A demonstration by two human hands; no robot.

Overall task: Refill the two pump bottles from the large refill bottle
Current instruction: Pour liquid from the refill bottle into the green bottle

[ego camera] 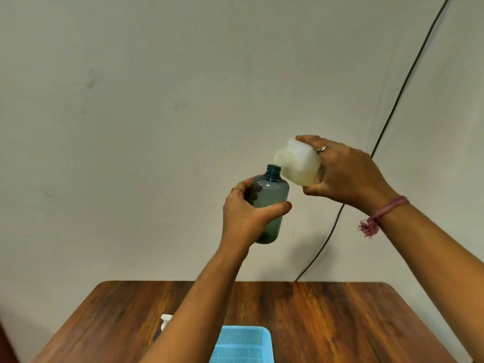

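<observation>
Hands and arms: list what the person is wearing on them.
Both forearms are bare, no sleeves in view. The left hand has a thin gold-coloured ring on one finger. The right hand has a silver-coloured ring, and a pink thread band with a frayed tassel circles its wrist.

Both forearms are bare, with no sleeve showing anywhere up to the lower edge of the frame. The left hand [245, 218], at the centre of the frame, wears a thin gold-coloured ring [235, 189] on one finger, and its thumbnail [289, 204] carries orange-red polish. The right hand [345, 174], right of centre, wears a silver-coloured ring [322, 148] with a looped shape on one finger, and a band of pink thread [387, 209] is wound several times around its wrist, ending in a frayed tuft [368, 227] that hangs on the lower side.
</observation>
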